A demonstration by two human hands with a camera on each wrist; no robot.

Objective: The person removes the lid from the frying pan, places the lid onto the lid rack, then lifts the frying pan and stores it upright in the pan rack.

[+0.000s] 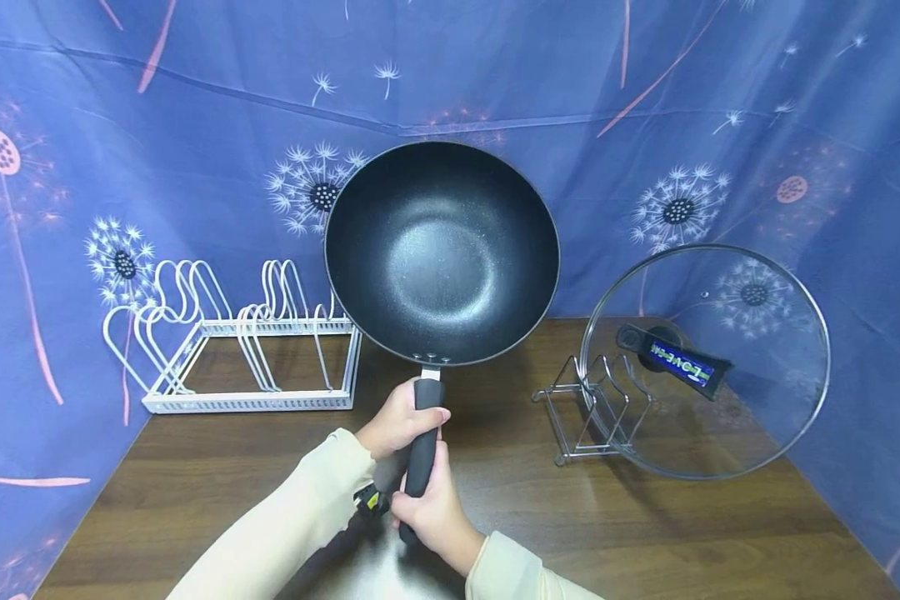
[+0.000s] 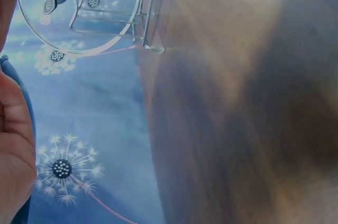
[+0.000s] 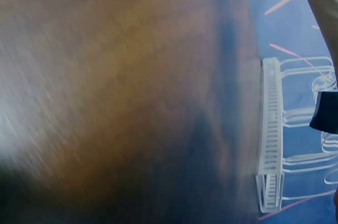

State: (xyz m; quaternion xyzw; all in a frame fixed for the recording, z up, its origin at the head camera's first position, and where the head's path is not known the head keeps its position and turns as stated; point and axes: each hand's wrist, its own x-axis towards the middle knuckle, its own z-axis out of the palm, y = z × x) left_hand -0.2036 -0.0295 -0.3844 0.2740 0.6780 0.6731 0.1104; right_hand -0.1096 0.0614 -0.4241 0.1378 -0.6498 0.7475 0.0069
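Observation:
In the head view a black wok (image 1: 442, 258) is held up above the table, tilted so its dark inside faces the camera. My left hand (image 1: 401, 423) grips the upper part of its black handle (image 1: 423, 454), close to the pan. Lower down, near the handle's end, my right hand (image 1: 437, 507) wraps round the same handle. Part of the left hand (image 2: 16, 150) shows along the edge of the left wrist view. A black piece (image 3: 326, 113), likely the handle end, shows at the edge of the right wrist view.
A white rack (image 1: 247, 402) with curved wire dividers stands on the wooden table (image 1: 217, 483) at the left. To the right, a small chrome wire rack (image 1: 591, 451) holds a large glass lid (image 1: 765, 392) upright. A blue dandelion-print curtain (image 1: 600, 75) hangs behind.

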